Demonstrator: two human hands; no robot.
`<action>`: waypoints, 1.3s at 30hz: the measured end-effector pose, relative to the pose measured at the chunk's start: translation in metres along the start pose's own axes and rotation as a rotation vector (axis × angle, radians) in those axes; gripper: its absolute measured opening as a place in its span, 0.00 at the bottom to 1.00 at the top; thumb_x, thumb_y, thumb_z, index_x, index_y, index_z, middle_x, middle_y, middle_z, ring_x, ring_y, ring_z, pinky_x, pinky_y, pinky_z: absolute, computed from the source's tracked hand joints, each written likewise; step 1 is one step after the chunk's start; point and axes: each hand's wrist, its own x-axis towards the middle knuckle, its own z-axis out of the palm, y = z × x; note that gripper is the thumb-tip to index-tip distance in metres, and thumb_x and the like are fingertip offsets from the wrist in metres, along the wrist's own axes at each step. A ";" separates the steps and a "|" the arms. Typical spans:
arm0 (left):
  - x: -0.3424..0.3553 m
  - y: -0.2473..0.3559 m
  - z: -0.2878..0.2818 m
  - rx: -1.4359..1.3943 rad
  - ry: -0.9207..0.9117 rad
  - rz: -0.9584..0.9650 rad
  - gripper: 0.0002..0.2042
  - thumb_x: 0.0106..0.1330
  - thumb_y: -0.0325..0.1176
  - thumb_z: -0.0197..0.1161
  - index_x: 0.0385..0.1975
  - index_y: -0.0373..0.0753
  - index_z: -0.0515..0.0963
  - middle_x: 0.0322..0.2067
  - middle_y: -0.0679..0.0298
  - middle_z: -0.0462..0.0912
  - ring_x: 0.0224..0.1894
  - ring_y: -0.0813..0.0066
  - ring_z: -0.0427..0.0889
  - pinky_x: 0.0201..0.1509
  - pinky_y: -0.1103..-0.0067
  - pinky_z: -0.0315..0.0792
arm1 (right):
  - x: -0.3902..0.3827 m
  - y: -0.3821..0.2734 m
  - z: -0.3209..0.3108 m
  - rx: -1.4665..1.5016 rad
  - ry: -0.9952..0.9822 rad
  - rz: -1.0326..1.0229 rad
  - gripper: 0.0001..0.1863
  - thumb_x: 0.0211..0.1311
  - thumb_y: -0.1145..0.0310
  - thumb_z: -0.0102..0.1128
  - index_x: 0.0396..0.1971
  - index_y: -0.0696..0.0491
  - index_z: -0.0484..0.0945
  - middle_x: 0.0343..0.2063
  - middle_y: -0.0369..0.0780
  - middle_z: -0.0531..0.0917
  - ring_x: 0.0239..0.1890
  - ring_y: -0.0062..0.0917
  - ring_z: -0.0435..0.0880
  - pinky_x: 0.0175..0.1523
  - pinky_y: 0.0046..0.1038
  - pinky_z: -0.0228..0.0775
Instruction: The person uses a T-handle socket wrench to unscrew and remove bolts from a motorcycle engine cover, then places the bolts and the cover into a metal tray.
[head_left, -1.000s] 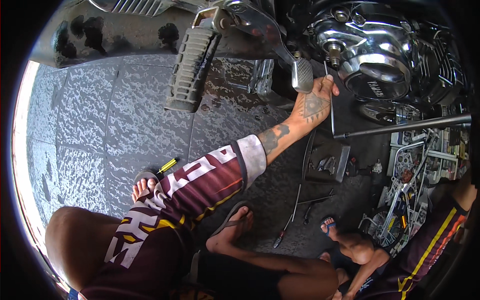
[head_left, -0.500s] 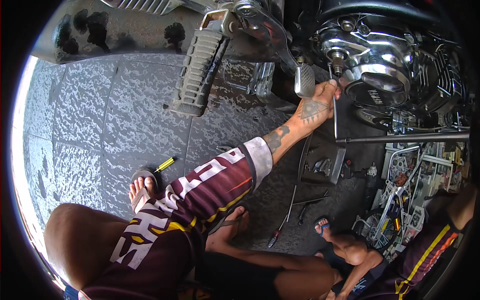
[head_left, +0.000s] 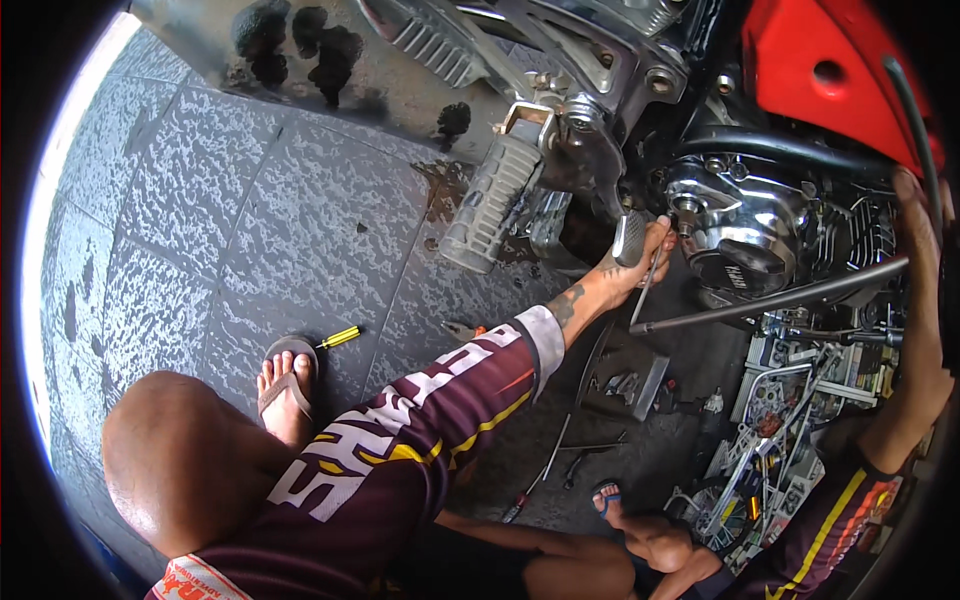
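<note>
Tiled floor (head_left: 330, 200) below, left hand (head_left: 638, 270) pinches a metal rod (head_left: 640, 306), right hand (head_left: 916, 212) unclear in grip

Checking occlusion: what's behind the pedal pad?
Behind the pedal pad, part of the left hand shows, holding a thin metal rod. Whatever the pad covers can't be seen.

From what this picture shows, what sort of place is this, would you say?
Probably a motorcycle repair workshop: a motorcycle engine is right before the person, a tray of metal parts sits on the tiled floor, and a yellow-handled tool lies by one foot.
</note>
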 end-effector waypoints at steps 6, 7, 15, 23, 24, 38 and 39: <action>0.008 -0.017 0.020 -0.053 0.270 0.080 0.20 0.70 0.52 0.39 0.21 0.46 0.63 0.12 0.73 0.57 0.11 0.83 0.57 0.14 0.83 0.50 | -0.043 0.065 0.010 0.035 0.321 0.123 0.10 0.55 0.70 0.64 0.31 0.62 0.81 0.25 0.44 0.82 0.24 0.21 0.77 0.28 0.19 0.67; 0.010 -0.012 0.015 -0.038 0.311 0.091 0.19 0.70 0.51 0.37 0.22 0.46 0.62 0.12 0.73 0.57 0.10 0.82 0.56 0.13 0.83 0.50 | -0.047 0.080 0.017 0.041 0.356 0.105 0.10 0.55 0.70 0.64 0.32 0.62 0.81 0.25 0.44 0.82 0.24 0.21 0.77 0.28 0.19 0.67; 0.011 -0.022 0.032 -0.124 0.343 0.069 0.20 0.69 0.52 0.42 0.19 0.46 0.64 0.11 0.74 0.56 0.09 0.84 0.55 0.13 0.85 0.50 | -0.150 0.169 -0.006 -0.058 0.384 0.574 0.18 0.63 0.64 0.53 0.46 0.60 0.76 0.41 0.40 0.81 0.44 0.18 0.76 0.52 0.18 0.63; -0.001 -0.014 0.031 0.070 0.454 0.118 0.19 0.71 0.51 0.36 0.23 0.46 0.64 0.13 0.75 0.55 0.12 0.84 0.54 0.15 0.85 0.50 | -0.245 0.215 0.070 0.171 0.688 1.007 0.14 0.55 0.57 0.64 0.30 0.55 0.80 0.15 0.25 0.67 0.16 0.07 0.56 0.21 0.16 0.41; -0.011 -0.018 0.036 0.058 0.443 0.085 0.19 0.71 0.51 0.37 0.23 0.45 0.64 0.13 0.75 0.55 0.13 0.85 0.54 0.15 0.85 0.50 | -0.251 0.207 0.076 0.261 0.678 1.144 0.12 0.54 0.58 0.65 0.26 0.52 0.79 0.12 0.24 0.64 0.13 0.06 0.53 0.19 0.16 0.38; -0.041 -0.043 0.069 -0.182 0.557 0.110 0.21 0.70 0.50 0.43 0.18 0.44 0.62 0.13 0.75 0.55 0.14 0.85 0.54 0.19 0.85 0.52 | -0.350 0.221 0.220 0.605 0.872 1.457 0.18 0.53 0.58 0.64 0.14 0.47 0.64 0.07 0.27 0.60 0.05 0.11 0.53 0.11 0.17 0.39; -0.039 -0.042 0.068 -0.177 0.570 0.150 0.21 0.70 0.50 0.42 0.18 0.44 0.62 0.12 0.74 0.55 0.14 0.85 0.54 0.18 0.84 0.53 | -0.349 0.220 0.234 0.638 0.866 1.476 0.18 0.53 0.58 0.63 0.14 0.47 0.64 0.07 0.27 0.60 0.05 0.11 0.53 0.11 0.17 0.40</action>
